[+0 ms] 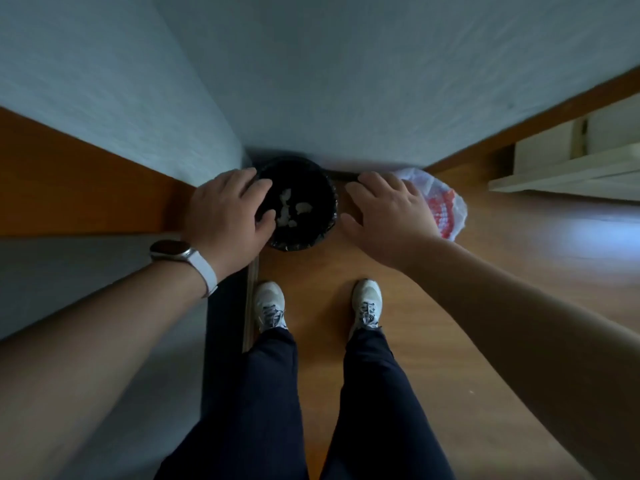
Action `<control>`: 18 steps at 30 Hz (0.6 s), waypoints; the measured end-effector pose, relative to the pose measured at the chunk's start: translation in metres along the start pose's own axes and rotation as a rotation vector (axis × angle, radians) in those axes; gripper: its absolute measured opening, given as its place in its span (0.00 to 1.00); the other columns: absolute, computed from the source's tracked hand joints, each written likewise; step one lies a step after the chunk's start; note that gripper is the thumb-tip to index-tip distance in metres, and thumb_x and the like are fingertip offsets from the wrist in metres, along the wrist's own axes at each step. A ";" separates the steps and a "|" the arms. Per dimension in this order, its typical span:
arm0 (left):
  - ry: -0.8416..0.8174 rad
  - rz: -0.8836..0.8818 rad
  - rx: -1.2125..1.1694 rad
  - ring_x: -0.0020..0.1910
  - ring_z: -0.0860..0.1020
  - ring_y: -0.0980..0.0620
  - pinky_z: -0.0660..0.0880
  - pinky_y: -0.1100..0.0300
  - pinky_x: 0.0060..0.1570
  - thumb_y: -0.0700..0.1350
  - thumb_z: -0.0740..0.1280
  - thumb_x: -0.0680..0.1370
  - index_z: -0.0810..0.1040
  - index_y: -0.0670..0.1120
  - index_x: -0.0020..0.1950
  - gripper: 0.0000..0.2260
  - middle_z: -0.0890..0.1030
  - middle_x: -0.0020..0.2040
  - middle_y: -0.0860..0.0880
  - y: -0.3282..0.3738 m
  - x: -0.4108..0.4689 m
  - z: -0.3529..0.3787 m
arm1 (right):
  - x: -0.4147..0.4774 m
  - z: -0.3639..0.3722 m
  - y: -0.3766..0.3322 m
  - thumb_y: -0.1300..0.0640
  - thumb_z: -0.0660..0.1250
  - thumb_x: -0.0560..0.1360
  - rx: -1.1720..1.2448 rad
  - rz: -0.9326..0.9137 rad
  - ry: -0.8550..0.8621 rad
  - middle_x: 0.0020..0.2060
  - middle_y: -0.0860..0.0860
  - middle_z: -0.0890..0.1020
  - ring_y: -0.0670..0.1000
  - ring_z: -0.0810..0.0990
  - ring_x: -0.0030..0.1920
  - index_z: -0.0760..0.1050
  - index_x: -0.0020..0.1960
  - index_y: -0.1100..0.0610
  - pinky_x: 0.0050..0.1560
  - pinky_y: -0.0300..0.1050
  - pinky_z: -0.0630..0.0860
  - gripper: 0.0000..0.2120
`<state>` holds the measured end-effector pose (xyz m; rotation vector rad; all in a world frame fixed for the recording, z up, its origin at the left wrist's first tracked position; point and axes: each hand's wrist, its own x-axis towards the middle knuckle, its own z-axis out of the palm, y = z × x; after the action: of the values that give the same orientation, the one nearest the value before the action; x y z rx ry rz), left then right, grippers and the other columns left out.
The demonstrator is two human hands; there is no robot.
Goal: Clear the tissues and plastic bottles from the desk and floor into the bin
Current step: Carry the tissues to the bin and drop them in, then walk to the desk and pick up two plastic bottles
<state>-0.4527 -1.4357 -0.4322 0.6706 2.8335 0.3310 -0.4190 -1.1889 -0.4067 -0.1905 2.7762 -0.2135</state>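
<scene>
Bin, black-lined and round, sits on the wooden floor in the corner against the pale wall, white tissues lying inside it. Left hand hangs over the bin's left rim, fingers loosely spread, holding nothing. Right hand hovers just right of the bin, spread and empty. A red-and-white plastic bag lies beyond it.
</scene>
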 end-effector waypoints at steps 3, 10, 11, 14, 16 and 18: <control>0.055 0.088 -0.011 0.62 0.75 0.38 0.74 0.43 0.55 0.51 0.62 0.77 0.77 0.42 0.65 0.20 0.77 0.64 0.40 0.021 -0.003 -0.044 | -0.036 -0.045 -0.005 0.44 0.61 0.76 -0.021 0.034 0.048 0.58 0.53 0.77 0.57 0.73 0.61 0.75 0.61 0.54 0.62 0.54 0.68 0.20; 0.134 0.279 -0.014 0.60 0.75 0.38 0.74 0.45 0.54 0.50 0.64 0.76 0.78 0.42 0.63 0.19 0.78 0.62 0.40 0.077 -0.011 -0.131 | -0.117 -0.120 -0.010 0.41 0.57 0.75 -0.029 0.171 0.143 0.62 0.51 0.76 0.56 0.72 0.64 0.72 0.64 0.53 0.64 0.55 0.68 0.23; 0.141 0.312 -0.003 0.60 0.75 0.38 0.74 0.45 0.54 0.50 0.64 0.76 0.79 0.43 0.63 0.19 0.78 0.62 0.41 0.084 -0.013 -0.141 | -0.128 -0.128 -0.009 0.41 0.57 0.75 -0.032 0.195 0.173 0.62 0.51 0.76 0.56 0.72 0.64 0.72 0.64 0.52 0.64 0.54 0.68 0.23; 0.166 0.409 0.022 0.60 0.76 0.38 0.74 0.45 0.55 0.50 0.64 0.75 0.80 0.43 0.62 0.19 0.78 0.63 0.41 0.108 -0.015 -0.170 | -0.163 -0.154 -0.003 0.42 0.56 0.76 -0.043 0.257 0.260 0.62 0.51 0.76 0.56 0.72 0.63 0.73 0.63 0.52 0.64 0.53 0.67 0.22; 0.186 0.466 0.030 0.61 0.76 0.38 0.74 0.45 0.56 0.50 0.65 0.75 0.80 0.44 0.62 0.18 0.78 0.63 0.41 0.127 -0.013 -0.188 | -0.187 -0.170 0.005 0.42 0.59 0.76 -0.053 0.285 0.312 0.63 0.51 0.75 0.57 0.71 0.65 0.73 0.65 0.52 0.64 0.54 0.67 0.22; 0.206 0.518 0.037 0.61 0.76 0.39 0.74 0.45 0.56 0.50 0.64 0.75 0.80 0.45 0.62 0.18 0.78 0.64 0.42 0.151 -0.011 -0.205 | -0.213 -0.184 0.016 0.41 0.60 0.76 -0.065 0.320 0.356 0.65 0.51 0.74 0.57 0.70 0.67 0.71 0.67 0.51 0.65 0.54 0.67 0.23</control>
<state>-0.4329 -1.3435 -0.1957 1.4576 2.8134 0.4491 -0.2874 -1.1168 -0.1676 0.3050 3.1123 -0.0816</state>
